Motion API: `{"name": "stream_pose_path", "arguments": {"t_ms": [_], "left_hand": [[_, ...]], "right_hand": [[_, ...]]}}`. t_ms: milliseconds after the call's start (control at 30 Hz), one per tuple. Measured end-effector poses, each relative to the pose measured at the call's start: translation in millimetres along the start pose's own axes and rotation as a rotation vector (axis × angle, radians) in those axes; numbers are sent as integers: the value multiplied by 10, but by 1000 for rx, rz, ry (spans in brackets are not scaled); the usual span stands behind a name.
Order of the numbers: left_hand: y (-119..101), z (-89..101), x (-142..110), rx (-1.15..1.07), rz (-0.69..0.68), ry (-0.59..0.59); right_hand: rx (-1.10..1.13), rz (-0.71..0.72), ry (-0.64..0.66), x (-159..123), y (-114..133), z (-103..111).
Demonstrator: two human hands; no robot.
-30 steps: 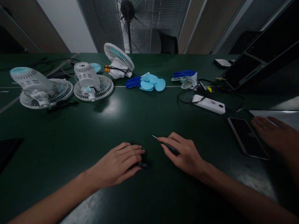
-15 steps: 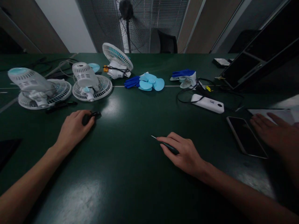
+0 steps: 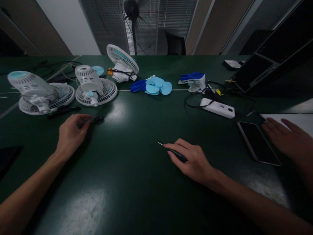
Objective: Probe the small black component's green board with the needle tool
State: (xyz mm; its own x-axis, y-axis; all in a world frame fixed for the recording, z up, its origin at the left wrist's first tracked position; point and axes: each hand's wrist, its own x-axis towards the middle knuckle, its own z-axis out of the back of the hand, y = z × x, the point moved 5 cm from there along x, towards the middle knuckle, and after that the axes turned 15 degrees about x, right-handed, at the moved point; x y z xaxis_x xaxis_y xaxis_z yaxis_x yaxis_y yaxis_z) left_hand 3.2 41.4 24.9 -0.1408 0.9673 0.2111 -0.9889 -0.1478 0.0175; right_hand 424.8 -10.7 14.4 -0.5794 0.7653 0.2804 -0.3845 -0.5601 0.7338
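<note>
- Seeing three fans left of the blue blade, as before.
- Finding the left hand shifted farther left of the blade, hands now wide apart.
- Keeping the right hand on the blade's near side, closed round a screwdriver.
- Seeing a dark tool brought near left of the blade, apparently set aside from the screwdriver; cannot tell if gripped.

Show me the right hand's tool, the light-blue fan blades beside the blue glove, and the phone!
Tool (image 3: 180, 156): head view, on its dark handle.
Fan blades (image 3: 158, 85): head view, near their centre.
Phone (image 3: 258, 143): head view, on its dark screen.
</note>
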Motion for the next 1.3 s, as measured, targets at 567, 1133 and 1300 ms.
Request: {"name": "stream_pose_path", "arguments": {"t_ms": [567, 1133, 1300], "left_hand": [[219, -133, 48, 96, 86, -85], [36, -81, -52, -239, 107, -186], [70, -76, -66, -339, 148, -188]], "right_hand": [[-13, -28, 22, -21, -37, -21], [7, -28, 47, -23, -55, -28], [3, -33, 42, -9, -53, -29]]}}
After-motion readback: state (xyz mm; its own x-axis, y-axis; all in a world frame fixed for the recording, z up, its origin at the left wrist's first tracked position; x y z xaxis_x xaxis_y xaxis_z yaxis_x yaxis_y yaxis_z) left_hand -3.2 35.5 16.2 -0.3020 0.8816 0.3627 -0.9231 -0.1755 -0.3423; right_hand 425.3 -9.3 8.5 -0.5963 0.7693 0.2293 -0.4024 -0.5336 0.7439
